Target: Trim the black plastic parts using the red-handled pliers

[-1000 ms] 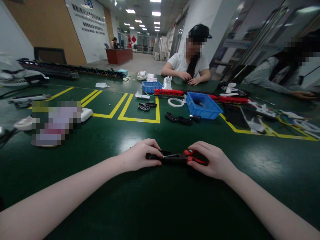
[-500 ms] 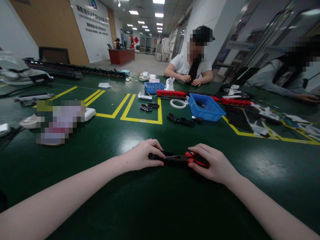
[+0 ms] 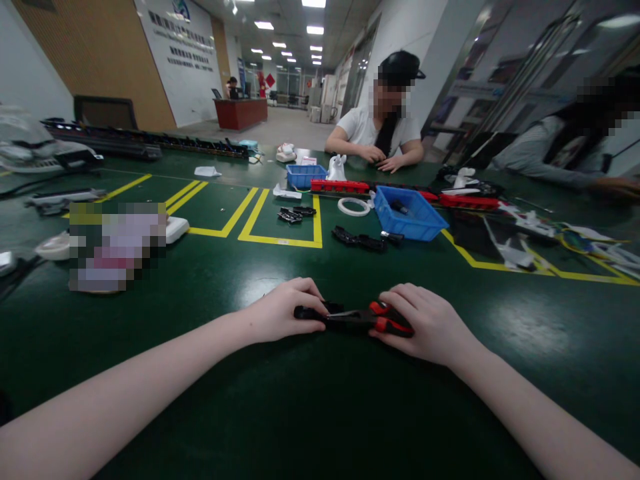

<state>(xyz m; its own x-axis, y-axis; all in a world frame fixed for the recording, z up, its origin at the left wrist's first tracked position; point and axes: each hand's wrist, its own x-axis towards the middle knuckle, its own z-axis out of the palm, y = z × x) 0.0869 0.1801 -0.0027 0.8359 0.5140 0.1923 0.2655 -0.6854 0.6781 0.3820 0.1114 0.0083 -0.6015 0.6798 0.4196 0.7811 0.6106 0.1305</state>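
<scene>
My left hand (image 3: pixel 287 310) pinches a small black part (image 3: pixel 306 313) just above the green table (image 3: pixel 250 413). Its exact shape is partly hidden by my fingers. Closed around red-and-black handles, my right hand (image 3: pixel 427 323) holds a pair of pliers (image 3: pixel 353 318). The jaws of the pliers point left and reach the black part beside my left fingertips. Whether the jaws grip it, I cannot tell. Farther up the table lie more black parts (image 3: pixel 360 239), left of a blue bin (image 3: pixel 410 217) with dark pieces in it.
A white ring (image 3: pixel 354 207), red strips (image 3: pixel 340 187) and a smaller blue bin (image 3: pixel 306 176) stand beyond the hands. A blurred-out flat object (image 3: pixel 120 247) lies at left. White and dark scraps (image 3: pixel 520 253) lie at right. One person (image 3: pixel 380 133) sits opposite, another (image 3: pixel 555 147) at right.
The fingers of my right hand have shifted on the plier handles, and the handles look tilted slightly differently. My left hand keeps its hold on the black part. The view has shifted slightly.
</scene>
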